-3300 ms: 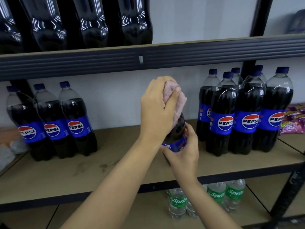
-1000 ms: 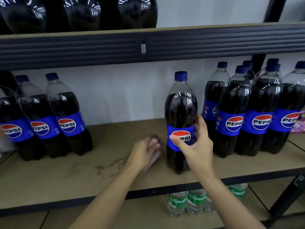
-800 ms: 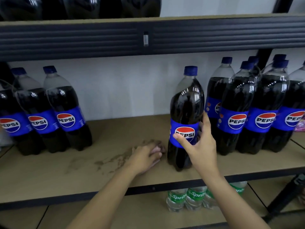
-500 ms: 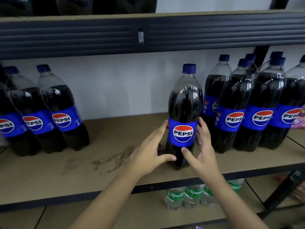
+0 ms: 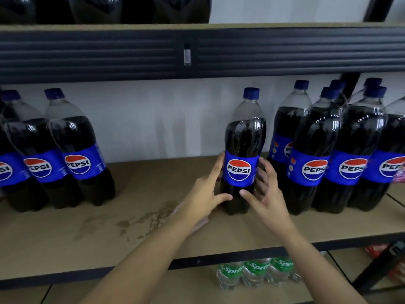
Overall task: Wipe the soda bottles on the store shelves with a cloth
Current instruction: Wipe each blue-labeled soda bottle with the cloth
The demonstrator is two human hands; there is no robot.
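Since a second ago the left hand point(image 5: 206, 194) has left the cloth point(image 5: 198, 223) lying on the shelf point(image 5: 65, 244); both hands now flank the upright Pepsi bottle point(image 5: 242, 154) — fingers spread, gripping nothing, right hand point(image 5: 266, 191) likewise. Square it label-forward, gently: the Pepsi cluster point(image 5: 335, 154) stands just beside — a stain point(image 5: 140, 222) lies left.

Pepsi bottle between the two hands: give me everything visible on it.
The Pepsi bottle is a tall clear plastic bottle with a blue screw cap, dark cola up to the shoulder and a blue wrap label with the round red, white and blue logo facing the camera. It stands upright on the tan shelf board, apart from the group on its right. The left hand and right hand flank its label band, fingers spread.
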